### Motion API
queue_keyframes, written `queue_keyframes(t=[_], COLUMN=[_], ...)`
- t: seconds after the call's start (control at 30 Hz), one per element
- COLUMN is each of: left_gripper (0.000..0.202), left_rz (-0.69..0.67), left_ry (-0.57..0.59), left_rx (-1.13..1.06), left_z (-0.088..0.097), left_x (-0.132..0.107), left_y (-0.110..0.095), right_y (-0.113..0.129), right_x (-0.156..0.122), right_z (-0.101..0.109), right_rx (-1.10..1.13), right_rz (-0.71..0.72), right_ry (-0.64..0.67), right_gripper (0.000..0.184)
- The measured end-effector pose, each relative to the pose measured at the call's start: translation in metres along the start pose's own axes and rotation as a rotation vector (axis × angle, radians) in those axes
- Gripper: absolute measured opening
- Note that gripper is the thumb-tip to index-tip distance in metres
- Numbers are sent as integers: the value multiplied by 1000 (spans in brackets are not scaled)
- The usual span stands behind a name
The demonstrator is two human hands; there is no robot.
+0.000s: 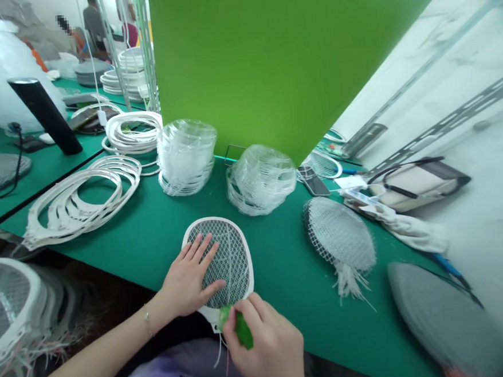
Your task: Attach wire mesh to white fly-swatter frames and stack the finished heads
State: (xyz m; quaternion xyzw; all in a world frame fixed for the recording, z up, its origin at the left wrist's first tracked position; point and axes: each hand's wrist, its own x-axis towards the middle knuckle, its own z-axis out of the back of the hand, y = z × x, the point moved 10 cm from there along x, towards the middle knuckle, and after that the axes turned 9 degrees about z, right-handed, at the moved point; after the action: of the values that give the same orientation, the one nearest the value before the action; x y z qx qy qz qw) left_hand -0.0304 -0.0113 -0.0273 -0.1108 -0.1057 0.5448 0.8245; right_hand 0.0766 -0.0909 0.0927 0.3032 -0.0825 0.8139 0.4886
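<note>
A white oval racket frame with wire mesh (228,253) lies on the green table (283,266) in front of me. My left hand (189,279) rests flat on the mesh, fingers spread. My right hand (264,340) is closed round a small green tool (243,330) at the frame's lower end, where thin white wires hang over the table's edge.
A stack of loose mesh ovals (338,234) lies to the right. Two piles of clear plastic covers (186,155) (261,176) stand behind. Empty white frames (80,197) lie at the left, finished racket heads (10,309) lower left. A green board (280,54) rises behind; a phone (313,179) and bag (415,183) sit right.
</note>
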Motion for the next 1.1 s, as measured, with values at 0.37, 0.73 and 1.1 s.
queue_keyframes(t=[0.37,0.73,1.1], left_gripper=[76,69,69], left_rz=[-282,-130,-291], left_ry=[205,118,183], left_rx=[-82,-82,-110], left_z=[20,-32,-10], left_x=[17,-16,-25], left_y=[-28,-76,-65], right_y=[-100,-151,-110], right_x=[41,75,142], right_z=[-5,-27,-110], right_rx=[-278,-249,-149], right_rz=[-263,-409,-199], right_ry=[4,126,294], right_gripper=[25,16,21])
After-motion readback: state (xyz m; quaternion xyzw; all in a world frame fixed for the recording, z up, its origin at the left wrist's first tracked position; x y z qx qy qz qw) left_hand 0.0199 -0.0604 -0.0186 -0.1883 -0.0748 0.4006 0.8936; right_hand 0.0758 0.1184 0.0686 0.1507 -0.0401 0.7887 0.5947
